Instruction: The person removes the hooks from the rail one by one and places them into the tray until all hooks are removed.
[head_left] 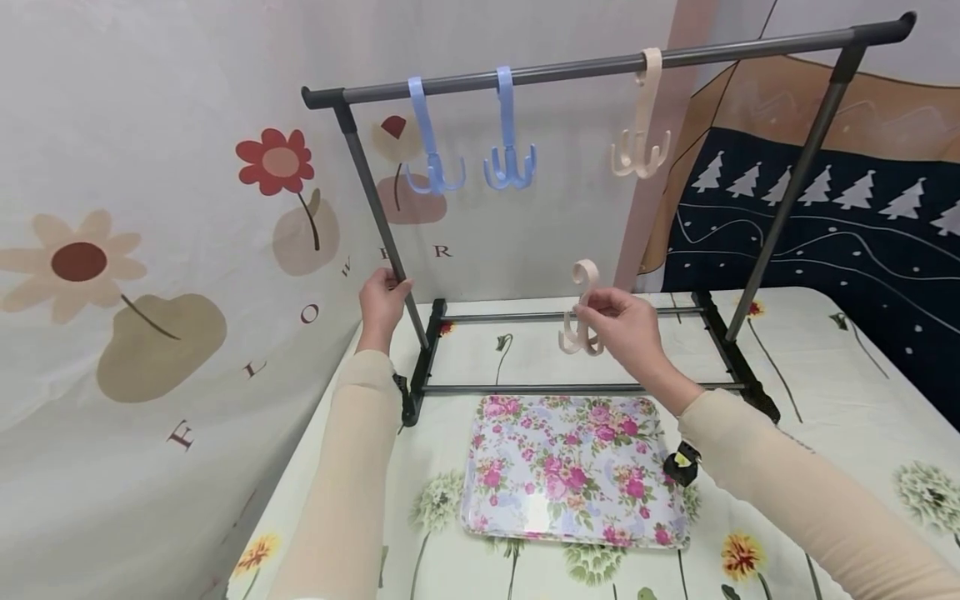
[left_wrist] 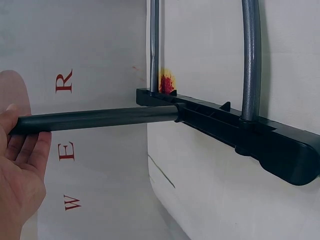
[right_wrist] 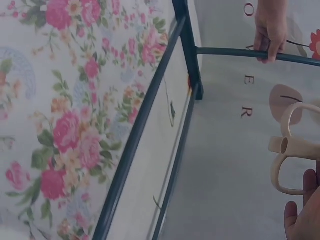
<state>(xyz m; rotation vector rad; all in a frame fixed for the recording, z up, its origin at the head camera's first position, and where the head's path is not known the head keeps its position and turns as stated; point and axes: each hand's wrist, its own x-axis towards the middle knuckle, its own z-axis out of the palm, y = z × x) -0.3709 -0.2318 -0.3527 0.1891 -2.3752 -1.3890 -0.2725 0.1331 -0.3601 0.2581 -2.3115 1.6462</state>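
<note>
Between thumb and fingers my right hand (head_left: 624,327) holds a beige multi-prong hanging hook (head_left: 582,279) by its stem, below the rack's top bar. In the right wrist view the hook's prongs (right_wrist: 283,145) show at the right edge, close to the fingers. My left hand (head_left: 382,304) grips the left upright (left_wrist: 100,119) of the grey garment rack, low down near its black foot. On the top bar (head_left: 570,72) hang two blue hooks (head_left: 431,158) towards the left and another beige hook (head_left: 642,125) right of centre.
A flower-printed tray (head_left: 570,475) lies on the table in front of the rack. Two lower rails (head_left: 540,388) join the rack's black feet. A patterned wall cloth (head_left: 150,500) stands close on the left, and a dark tree-print cloth (head_left: 825,225) hangs behind on the right.
</note>
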